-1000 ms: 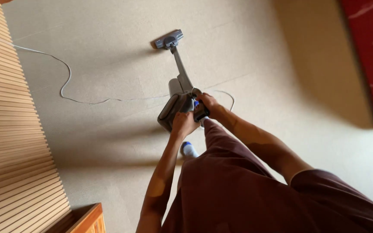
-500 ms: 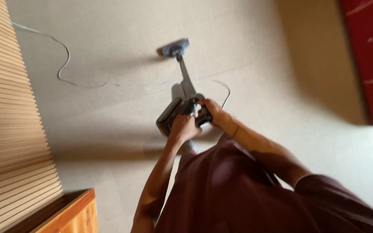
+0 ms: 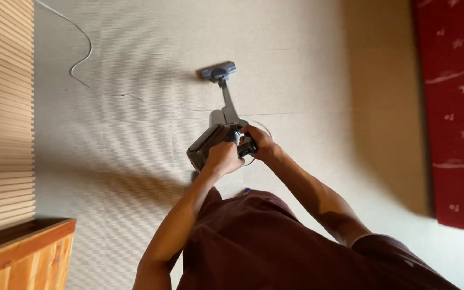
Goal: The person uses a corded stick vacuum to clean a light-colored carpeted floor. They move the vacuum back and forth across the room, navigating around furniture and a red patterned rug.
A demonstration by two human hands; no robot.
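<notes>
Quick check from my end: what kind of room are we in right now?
Probably a room in a home. The pale carpeted floor is bare, with a thin white cable trailing across it; a slatted wooden wall runs along one side and a red star-patterned cloth along the other. Both hands hold a grey stick vacuum.

One head-worn camera looks steeply down from above, fairly near, probably tilted, onto the floor (image 3: 135,80).
</notes>
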